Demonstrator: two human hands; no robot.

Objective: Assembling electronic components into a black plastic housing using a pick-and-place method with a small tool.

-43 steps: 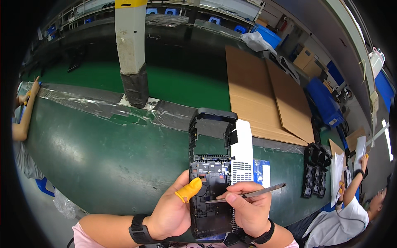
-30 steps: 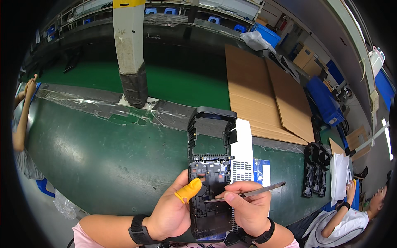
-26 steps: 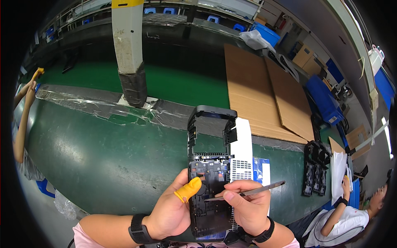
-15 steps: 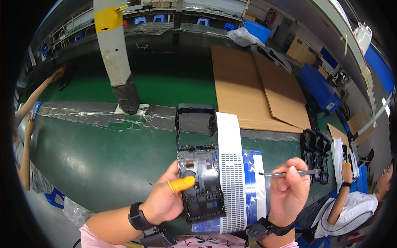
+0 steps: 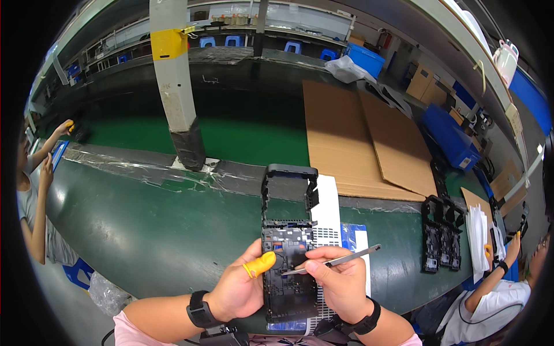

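Observation:
My left hand (image 5: pixel 241 287), a yellow finger cot on its thumb, is closed on the left edge of a black plastic housing (image 5: pixel 288 300). The housing has an open frame at its far end and a recessed, ribbed body nearer me. Pinched in my right hand (image 5: pixel 341 288) is a pair of metal tweezers (image 5: pixel 352 255), its tips down at the middle of the housing, close to my left thumb. Whether a small piece sits at the tips cannot be made out. Partly under the housing and right hand lies a white sheet (image 5: pixel 329 207) with rows of small black pads.
Blue film with a white strip (image 5: pixel 361 254) lies beside the sheet. More black housings (image 5: pixel 441 236) stand at the right, near white papers (image 5: pixel 478 242). Cardboard sheets (image 5: pixel 346 144) lie beyond; a pillar (image 5: pixel 176 98) rises at centre-left. Co-workers sit at both sides.
My right hand has moved left, bringing the tweezers from beside the sheet onto the housing. A small dark piece showed at their tips before. The housing now sits further right in view, over the sheet.

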